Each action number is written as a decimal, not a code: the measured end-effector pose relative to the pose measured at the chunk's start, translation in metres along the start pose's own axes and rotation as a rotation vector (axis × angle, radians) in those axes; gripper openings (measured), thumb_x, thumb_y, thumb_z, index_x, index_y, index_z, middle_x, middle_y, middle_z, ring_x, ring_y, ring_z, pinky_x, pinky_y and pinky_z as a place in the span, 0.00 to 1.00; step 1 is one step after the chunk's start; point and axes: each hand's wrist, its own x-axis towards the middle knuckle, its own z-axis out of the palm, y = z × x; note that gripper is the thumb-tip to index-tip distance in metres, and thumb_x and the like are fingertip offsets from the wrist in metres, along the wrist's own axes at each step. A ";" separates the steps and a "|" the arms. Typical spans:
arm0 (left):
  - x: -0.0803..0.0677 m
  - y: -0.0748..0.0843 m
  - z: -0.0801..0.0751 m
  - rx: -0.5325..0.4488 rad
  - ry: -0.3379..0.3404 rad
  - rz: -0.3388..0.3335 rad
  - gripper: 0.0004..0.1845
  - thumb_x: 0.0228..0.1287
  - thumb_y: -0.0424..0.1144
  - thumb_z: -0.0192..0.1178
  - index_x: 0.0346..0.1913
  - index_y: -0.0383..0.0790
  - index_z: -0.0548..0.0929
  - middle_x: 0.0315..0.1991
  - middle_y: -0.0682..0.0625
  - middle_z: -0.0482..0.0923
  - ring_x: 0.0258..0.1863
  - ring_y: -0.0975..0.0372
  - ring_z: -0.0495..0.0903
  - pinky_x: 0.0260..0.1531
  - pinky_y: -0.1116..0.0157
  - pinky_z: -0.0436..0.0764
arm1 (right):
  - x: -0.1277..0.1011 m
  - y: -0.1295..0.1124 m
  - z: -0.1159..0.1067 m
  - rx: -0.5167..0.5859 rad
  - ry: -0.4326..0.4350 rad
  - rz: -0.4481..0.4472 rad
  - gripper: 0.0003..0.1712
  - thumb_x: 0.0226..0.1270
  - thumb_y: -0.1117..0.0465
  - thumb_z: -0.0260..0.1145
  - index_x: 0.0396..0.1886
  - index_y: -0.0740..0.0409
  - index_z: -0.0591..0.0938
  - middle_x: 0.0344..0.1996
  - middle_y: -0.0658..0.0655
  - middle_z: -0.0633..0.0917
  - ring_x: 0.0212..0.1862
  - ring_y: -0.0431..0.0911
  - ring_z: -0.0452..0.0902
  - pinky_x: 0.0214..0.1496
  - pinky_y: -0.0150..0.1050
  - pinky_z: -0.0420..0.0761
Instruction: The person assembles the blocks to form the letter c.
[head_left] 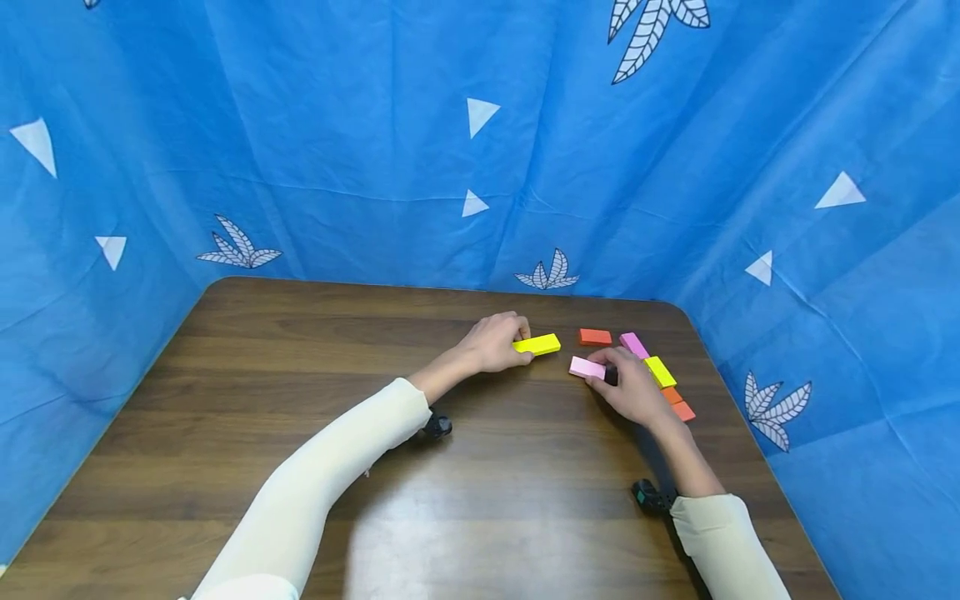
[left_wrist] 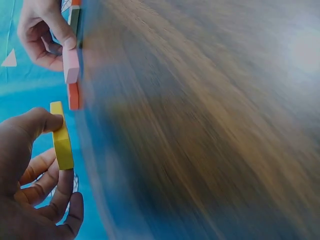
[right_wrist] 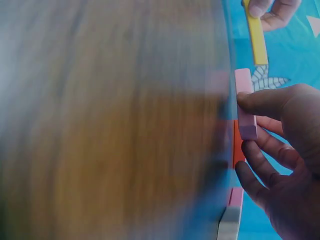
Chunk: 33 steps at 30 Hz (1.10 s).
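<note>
On the dark wooden worktop (head_left: 300,400) we counted seven flat rectangular blocks: two yellow, two pink, three orange. Our left hand (head_left: 495,342) pinched one long yellow block (head_left: 537,344) between thumb and curled fingers (left_wrist: 60,197), near the worktop's far middle. Our right hand (head_left: 633,387) gripped one pale pink block (head_left: 586,367) just right of it, fingers (right_wrist: 260,102) curled round it beside the others.

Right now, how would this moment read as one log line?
left hand: pinches yellow block | right hand: holds pink block | table: other blocks by right hand
</note>
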 end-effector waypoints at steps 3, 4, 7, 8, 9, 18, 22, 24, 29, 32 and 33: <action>-0.009 -0.008 -0.005 -0.016 0.022 -0.016 0.18 0.68 0.51 0.73 0.53 0.43 0.87 0.47 0.51 0.83 0.44 0.60 0.81 0.49 0.61 0.83 | 0.004 -0.006 0.005 0.009 0.000 -0.011 0.22 0.70 0.59 0.77 0.61 0.59 0.84 0.57 0.64 0.86 0.54 0.58 0.78 0.64 0.61 0.81; -0.012 -0.011 -0.007 -0.021 0.028 -0.023 0.18 0.68 0.50 0.73 0.52 0.43 0.87 0.46 0.51 0.83 0.44 0.60 0.81 0.49 0.61 0.83 | 0.005 -0.007 0.006 0.014 -0.001 -0.014 0.22 0.71 0.59 0.77 0.61 0.59 0.84 0.57 0.64 0.86 0.55 0.58 0.79 0.65 0.61 0.81; -0.022 -0.022 -0.013 -0.035 0.043 -0.041 0.17 0.67 0.50 0.74 0.51 0.43 0.87 0.46 0.51 0.83 0.43 0.60 0.81 0.47 0.61 0.82 | 0.010 -0.011 0.008 0.036 -0.007 -0.012 0.22 0.72 0.58 0.75 0.61 0.60 0.84 0.57 0.64 0.85 0.55 0.58 0.79 0.65 0.61 0.81; -0.026 -0.026 -0.014 -0.038 0.046 -0.047 0.17 0.67 0.50 0.74 0.51 0.43 0.87 0.45 0.51 0.83 0.43 0.60 0.81 0.47 0.61 0.82 | 0.012 -0.013 0.009 0.041 -0.008 -0.008 0.22 0.73 0.58 0.75 0.61 0.60 0.84 0.57 0.64 0.85 0.56 0.58 0.79 0.65 0.60 0.81; -0.029 -0.029 -0.016 -0.038 0.051 -0.053 0.17 0.67 0.50 0.74 0.50 0.44 0.87 0.45 0.51 0.83 0.43 0.60 0.80 0.46 0.61 0.82 | 0.014 -0.014 0.010 0.044 -0.009 -0.005 0.21 0.73 0.58 0.75 0.61 0.60 0.83 0.57 0.64 0.85 0.56 0.58 0.79 0.65 0.60 0.81; -0.065 -0.064 -0.036 -0.035 0.093 -0.118 0.14 0.66 0.49 0.73 0.48 0.44 0.86 0.43 0.50 0.82 0.41 0.59 0.79 0.43 0.61 0.79 | 0.031 -0.028 0.017 0.063 -0.025 -0.050 0.19 0.72 0.58 0.76 0.58 0.59 0.85 0.53 0.62 0.87 0.52 0.56 0.79 0.60 0.54 0.81; -0.085 -0.077 -0.048 -0.023 0.107 -0.134 0.14 0.66 0.48 0.73 0.47 0.45 0.86 0.43 0.50 0.82 0.40 0.58 0.80 0.42 0.61 0.79 | 0.035 -0.038 0.019 0.085 -0.030 -0.072 0.19 0.72 0.59 0.76 0.58 0.60 0.84 0.51 0.62 0.87 0.51 0.56 0.79 0.60 0.54 0.81; -0.094 -0.083 -0.053 -0.017 0.113 -0.145 0.14 0.66 0.48 0.72 0.48 0.44 0.86 0.44 0.50 0.82 0.40 0.58 0.80 0.42 0.61 0.78 | 0.037 -0.042 0.020 0.089 -0.032 -0.078 0.19 0.72 0.60 0.76 0.58 0.61 0.84 0.51 0.62 0.86 0.51 0.56 0.79 0.60 0.54 0.81; -0.113 -0.094 -0.063 -0.010 0.137 -0.192 0.15 0.66 0.49 0.72 0.48 0.44 0.85 0.43 0.49 0.82 0.38 0.58 0.79 0.38 0.62 0.76 | 0.043 -0.051 0.023 0.079 -0.043 -0.093 0.19 0.72 0.60 0.75 0.58 0.61 0.84 0.53 0.63 0.85 0.52 0.56 0.79 0.61 0.55 0.81; -0.123 -0.098 -0.067 -0.009 0.160 -0.225 0.16 0.66 0.49 0.72 0.48 0.43 0.85 0.43 0.49 0.82 0.36 0.59 0.79 0.36 0.63 0.76 | 0.048 -0.055 0.027 0.080 -0.055 -0.101 0.19 0.73 0.60 0.75 0.58 0.61 0.84 0.54 0.63 0.85 0.53 0.56 0.79 0.61 0.55 0.81; -0.126 -0.099 -0.068 -0.007 0.167 -0.236 0.16 0.65 0.49 0.72 0.48 0.43 0.85 0.43 0.49 0.82 0.37 0.58 0.79 0.36 0.63 0.76 | 0.050 -0.057 0.028 0.079 -0.057 -0.105 0.18 0.73 0.60 0.75 0.58 0.61 0.84 0.54 0.63 0.85 0.53 0.56 0.79 0.62 0.55 0.81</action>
